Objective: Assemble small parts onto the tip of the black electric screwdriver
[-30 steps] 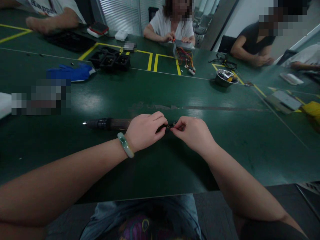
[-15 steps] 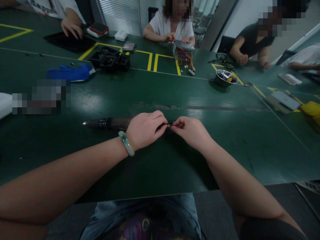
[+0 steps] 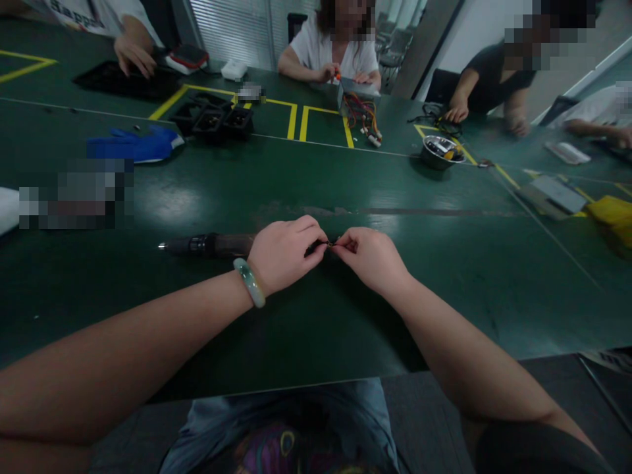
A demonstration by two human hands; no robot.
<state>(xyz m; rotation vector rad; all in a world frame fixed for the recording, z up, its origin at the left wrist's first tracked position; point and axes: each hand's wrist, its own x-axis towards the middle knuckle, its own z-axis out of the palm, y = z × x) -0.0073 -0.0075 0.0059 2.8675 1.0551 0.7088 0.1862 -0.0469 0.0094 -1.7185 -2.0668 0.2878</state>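
Observation:
A dark electric screwdriver lies on the green table with its silver tip pointing left. My left hand, a jade-coloured bangle at its wrist, is closed over the rear part of the screwdriver and hides it. Its thumb and fingers come together at the tail end. There, a tiny shiny metal piece shows between both hands, too small to name exactly. Thumb and fingers of my right hand pinch at this piece from the right side, fingertips almost touching those of the left.
Across the table are a blue glove, black trays, a metal box with coloured wires, a steel bowl of small items and a yellow cloth-like thing. Several people sit on the far side. The table's front edge runs near my lap.
My hands stay at the screwdriver's tail, with only slight finger movement. The view has shifted a little. At the far right, a co-worker's hand has reached to the black cables.

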